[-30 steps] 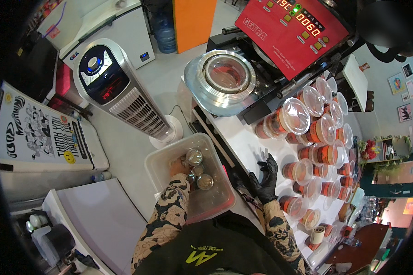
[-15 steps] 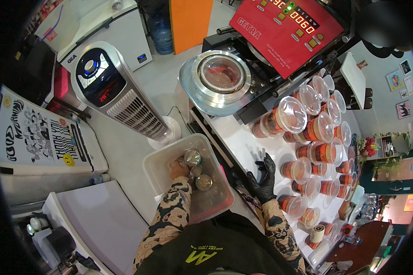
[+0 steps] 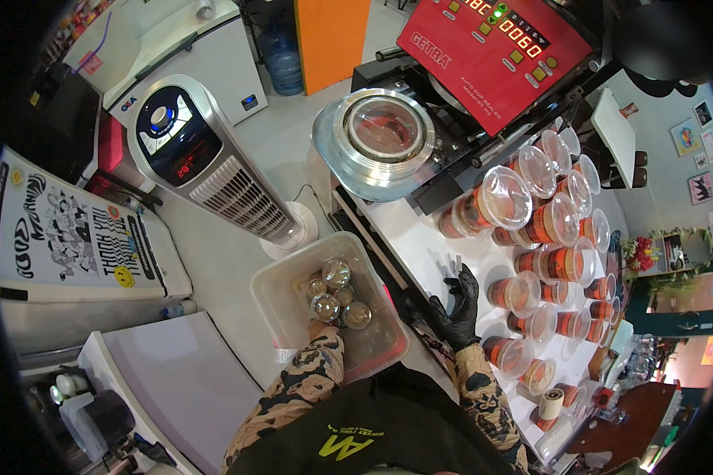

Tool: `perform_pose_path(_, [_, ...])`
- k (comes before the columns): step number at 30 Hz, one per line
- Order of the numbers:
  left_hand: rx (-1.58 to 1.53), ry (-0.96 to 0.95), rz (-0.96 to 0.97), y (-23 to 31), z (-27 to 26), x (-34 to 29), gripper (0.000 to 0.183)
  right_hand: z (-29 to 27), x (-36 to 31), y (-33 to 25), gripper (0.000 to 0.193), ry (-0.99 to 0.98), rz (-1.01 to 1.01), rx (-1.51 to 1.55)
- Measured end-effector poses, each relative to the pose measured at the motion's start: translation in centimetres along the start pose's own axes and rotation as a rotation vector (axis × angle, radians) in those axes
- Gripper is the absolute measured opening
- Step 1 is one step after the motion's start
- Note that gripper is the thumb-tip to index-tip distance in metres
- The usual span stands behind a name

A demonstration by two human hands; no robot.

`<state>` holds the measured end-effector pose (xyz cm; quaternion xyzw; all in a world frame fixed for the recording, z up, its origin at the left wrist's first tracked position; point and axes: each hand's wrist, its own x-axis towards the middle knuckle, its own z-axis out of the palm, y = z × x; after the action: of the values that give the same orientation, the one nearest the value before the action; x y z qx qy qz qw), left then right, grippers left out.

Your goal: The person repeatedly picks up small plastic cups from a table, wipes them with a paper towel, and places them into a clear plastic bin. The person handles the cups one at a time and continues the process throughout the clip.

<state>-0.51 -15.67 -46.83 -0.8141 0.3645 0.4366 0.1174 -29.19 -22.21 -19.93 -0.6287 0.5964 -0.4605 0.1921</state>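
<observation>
My left hand (image 3: 318, 326), bare, reaches into a translucent plastic tub (image 3: 271, 281) on the left. It is closed at the near side of a round, shiny, clear container (image 3: 325, 306), whose body partly hides the fingers. Several similar round containers lie close to it in the tub, among them one at the far side (image 3: 337, 273) and one to the right (image 3: 357, 315). My right hand (image 3: 458, 313), in a black glove, hovers over the edge of the white table (image 3: 420, 252) with thumb and fingers apart. A small clear piece (image 3: 453, 264) shows beyond its fingertips.
Clear cups with orange-red bands (image 3: 562, 264) crowd the right of the table. A red cup sealer (image 3: 491, 67) stands at the back, a filled cup (image 3: 383, 128) in its metal holder. A tower fan (image 3: 230, 186) is beyond the tub, a grey-topped cabinet (image 3: 174, 364) left.
My left hand has drawn back toward me inside the tub, and more round containers show. The right hand stays nearly where it was. The view has shifted slightly.
</observation>
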Motion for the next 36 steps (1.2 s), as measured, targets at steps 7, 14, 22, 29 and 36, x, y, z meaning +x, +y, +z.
perform_pose_path(7, [-0.063, 0.063, 0.036, 1.5, -0.8, 0.0, 0.101, -0.2, 0.1, -0.3, 0.08, -0.026, 0.037, -0.031])
perform_pose_path(14, [-0.155, 0.081, 0.068, 2.5, -3.6, 0.0, 0.105, -0.1, -0.1, 0.0, 0.08, -0.031, 0.058, 0.005])
perform_pose_path(22, [0.065, 0.151, 0.066, 4.5, -6.5, 0.3, 0.112, -0.2, -0.2, 0.4, 0.082, -0.048, 0.011, -0.037])
perform_pose_path(29, [0.04, 0.211, 0.014, 3.9, -7.0, -0.5, 0.12, -0.1, -0.1, 0.2, 0.083, -0.031, 0.035, -0.006])
perform_pose_path(36, [-0.002, 0.345, -0.135, 2.5, -1.9, 0.3, 0.104, -0.1, 0.0, 0.2, 0.083, -0.009, -0.01, -0.035])
